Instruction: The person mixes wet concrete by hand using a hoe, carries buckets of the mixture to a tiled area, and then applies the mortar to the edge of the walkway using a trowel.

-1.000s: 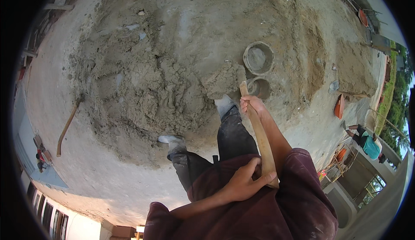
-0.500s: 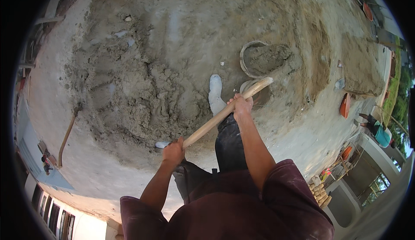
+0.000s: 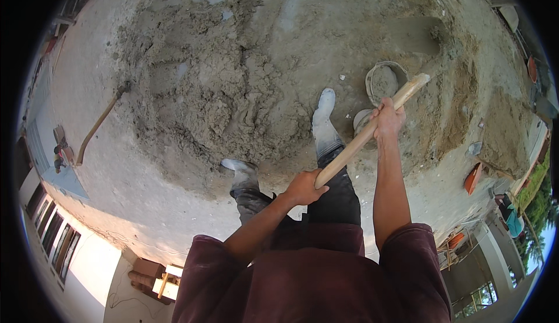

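Observation:
A long wooden-handled hoe [image 3: 372, 128] slants up to the right in front of me. My left hand [image 3: 305, 188] is closed round its lower end. Higher up, my right hand [image 3: 389, 119] wraps the handle near its pale tip. What looks like the hoe's flat grey blade [image 3: 414, 35] lies beyond that tip, over the wet ground; its joint to the handle cannot be made out. Just past my right hand stands a bucket [image 3: 370, 84] holding grey mortar [image 3: 385, 81]. A second bucket [image 3: 360, 117] is partly hidden by the handle.
A broad heap of wet mortar [image 3: 215, 96] spreads to the left, against my white boots [image 3: 326, 113]. Another long-handled tool [image 3: 96, 131] lies at its left side. Sand [image 3: 501, 128] and an orange pan [image 3: 473, 177] are at right, with a person [image 3: 512, 218] farther off.
The mortar-loaded blade was at the bucket's mouth; now it is beyond the bucket, looking bare, and mortar shows inside the bucket. Both my hands have shifted right with the handle, and the view has turned.

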The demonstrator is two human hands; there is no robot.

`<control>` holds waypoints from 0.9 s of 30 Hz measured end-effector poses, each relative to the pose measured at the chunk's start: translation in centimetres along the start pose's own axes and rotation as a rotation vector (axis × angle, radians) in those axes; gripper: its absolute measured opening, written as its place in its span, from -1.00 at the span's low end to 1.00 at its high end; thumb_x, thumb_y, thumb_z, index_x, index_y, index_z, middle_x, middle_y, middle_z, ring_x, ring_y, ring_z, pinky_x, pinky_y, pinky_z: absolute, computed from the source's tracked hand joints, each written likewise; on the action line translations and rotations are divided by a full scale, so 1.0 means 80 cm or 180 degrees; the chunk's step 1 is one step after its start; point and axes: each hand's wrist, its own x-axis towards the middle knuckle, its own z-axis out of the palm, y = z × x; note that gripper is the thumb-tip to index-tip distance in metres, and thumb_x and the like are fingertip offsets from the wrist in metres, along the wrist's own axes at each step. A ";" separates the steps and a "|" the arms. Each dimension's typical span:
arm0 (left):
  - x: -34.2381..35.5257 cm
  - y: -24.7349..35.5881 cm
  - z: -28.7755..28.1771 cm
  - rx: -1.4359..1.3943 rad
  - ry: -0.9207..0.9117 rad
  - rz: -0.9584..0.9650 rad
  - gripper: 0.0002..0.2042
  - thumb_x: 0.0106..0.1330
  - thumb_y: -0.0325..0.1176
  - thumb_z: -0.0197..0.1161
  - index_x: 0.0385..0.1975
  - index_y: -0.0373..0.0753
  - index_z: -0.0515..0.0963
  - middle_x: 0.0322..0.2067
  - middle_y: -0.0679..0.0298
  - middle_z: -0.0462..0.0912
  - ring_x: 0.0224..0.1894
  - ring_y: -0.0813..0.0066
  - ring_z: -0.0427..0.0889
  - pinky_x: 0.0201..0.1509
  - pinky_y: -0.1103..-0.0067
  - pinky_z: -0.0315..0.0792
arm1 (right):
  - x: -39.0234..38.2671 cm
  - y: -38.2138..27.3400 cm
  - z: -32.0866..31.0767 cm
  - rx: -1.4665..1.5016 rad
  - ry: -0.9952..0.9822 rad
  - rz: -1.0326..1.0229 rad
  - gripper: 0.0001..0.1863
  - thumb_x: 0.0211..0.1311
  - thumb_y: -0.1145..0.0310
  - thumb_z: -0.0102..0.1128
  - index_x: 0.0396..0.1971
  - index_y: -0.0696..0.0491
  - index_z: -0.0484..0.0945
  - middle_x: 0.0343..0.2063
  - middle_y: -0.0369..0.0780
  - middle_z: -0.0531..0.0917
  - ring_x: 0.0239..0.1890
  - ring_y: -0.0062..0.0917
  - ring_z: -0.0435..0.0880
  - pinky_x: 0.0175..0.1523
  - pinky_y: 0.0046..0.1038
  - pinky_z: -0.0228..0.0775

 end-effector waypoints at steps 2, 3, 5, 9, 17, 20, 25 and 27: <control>-0.013 -0.001 -0.001 -0.0232 0.0398 -0.0276 -0.56 0.18 -0.22 0.46 -0.06 -0.38 0.55 -0.37 -0.10 0.68 -0.28 -0.10 0.70 -0.14 0.21 0.52 | 0.030 0.042 0.052 -0.0205 -0.0352 0.0248 -0.83 0.28 0.51 0.16 -0.35 0.09 0.32 -0.63 -0.27 0.43 -0.75 -0.55 0.41 -0.69 -0.42 0.34; -0.017 -0.002 -0.008 -0.0185 0.0619 -0.0405 -0.57 0.18 -0.22 0.46 -0.07 -0.39 0.54 -0.38 -0.09 0.67 -0.30 -0.06 0.70 -0.16 0.22 0.52 | 0.043 0.067 0.081 -0.0263 -0.0522 0.0371 -0.84 0.29 0.51 0.16 -0.35 0.10 0.32 -0.62 -0.27 0.43 -0.75 -0.55 0.41 -0.70 -0.41 0.34; -0.038 -0.023 -0.022 -0.0383 0.0932 -0.0704 -0.59 0.18 -0.24 0.45 -0.12 -0.40 0.52 -0.42 -0.06 0.66 -0.34 0.03 0.70 -0.20 0.25 0.51 | 0.043 0.133 0.129 -0.0533 -0.0810 0.0633 -0.84 0.30 0.49 0.17 -0.34 0.12 0.34 -0.63 -0.26 0.44 -0.75 -0.55 0.42 -0.70 -0.40 0.34; -0.130 -0.048 -0.047 -0.1015 0.1031 -0.1727 -0.67 0.18 -0.27 0.39 -0.20 -0.38 0.52 -0.33 -0.11 0.69 -0.18 -0.08 0.72 -0.09 0.24 0.53 | -0.055 0.298 0.198 -0.1315 -0.1408 0.1349 -0.88 0.36 0.45 0.17 -0.26 0.11 0.41 -0.63 -0.27 0.47 -0.74 -0.55 0.45 -0.65 -0.40 0.37; -0.298 0.033 -0.117 -0.2298 0.0840 -0.2282 -0.67 0.23 -0.29 0.41 -0.24 -0.36 0.44 -0.53 0.19 0.56 -0.55 0.44 0.60 -0.43 0.49 0.46 | -0.231 0.386 0.167 -0.1160 -0.1714 0.2904 -0.86 0.25 0.48 0.21 -0.50 0.11 0.47 -0.70 -0.25 0.49 -0.72 -0.49 0.50 -0.61 -0.35 0.41; -0.294 0.089 -0.122 -0.2959 0.0365 -0.1769 -0.64 0.29 -0.26 0.42 -0.15 -0.34 0.41 -0.49 0.30 0.51 -0.54 0.55 0.54 -0.44 0.59 0.41 | -0.231 0.317 0.134 -0.0950 -0.1624 0.3126 -0.80 0.30 0.45 0.17 -0.51 0.04 0.37 -0.69 -0.31 0.45 -0.71 -0.56 0.42 -0.59 -0.45 0.36; -0.252 0.151 -0.068 -0.2283 -0.0144 -0.1181 -0.41 0.31 -0.06 0.41 0.03 -0.45 0.34 -0.24 0.06 0.59 -0.30 0.36 0.67 -0.17 0.43 0.57 | -0.155 0.234 0.045 -0.0161 -0.1484 0.3093 -0.81 0.28 0.45 0.18 -0.50 0.03 0.38 -0.68 -0.31 0.46 -0.70 -0.58 0.40 -0.59 -0.49 0.34; -0.238 0.172 -0.048 -0.2083 -0.0514 -0.1147 -0.38 0.31 -0.03 0.40 0.05 -0.45 0.33 -0.23 0.04 0.60 -0.21 0.32 0.68 -0.09 0.40 0.57 | -0.129 0.206 0.003 0.0018 -0.1396 0.2925 -0.83 0.30 0.45 0.17 -0.47 0.02 0.39 -0.67 -0.31 0.46 -0.69 -0.59 0.41 -0.59 -0.50 0.33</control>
